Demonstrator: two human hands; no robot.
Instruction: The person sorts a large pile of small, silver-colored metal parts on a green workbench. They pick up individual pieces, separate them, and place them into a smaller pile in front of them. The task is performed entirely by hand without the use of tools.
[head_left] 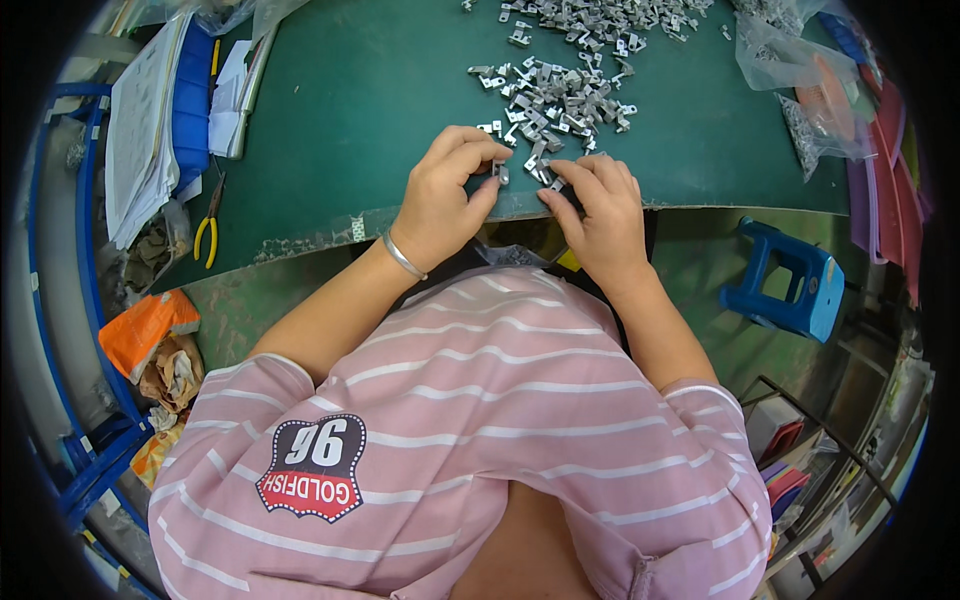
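Observation:
Small bent metal brackets (560, 98) lie in a loose pile on the green table, trailing toward its near edge. My left hand (447, 188), with a silver bangle at the wrist, pinches one metal bracket (502, 174) between thumb and fingers just over the edge. Beside it, my right hand (600, 205) has its thumb and fingertips closed around another small bracket (546, 176) at the near end of the pile. The fingers partly cover both pieces, so their full shape is hidden.
A larger heap of brackets (610, 18) spreads at the far side. Clear plastic bags (800, 60) of small parts sit at the right. Yellow-handled pliers (208, 228), papers (150, 120) and a blue tray (192, 110) lie left. A blue stool (785, 282) stands below the table's right side.

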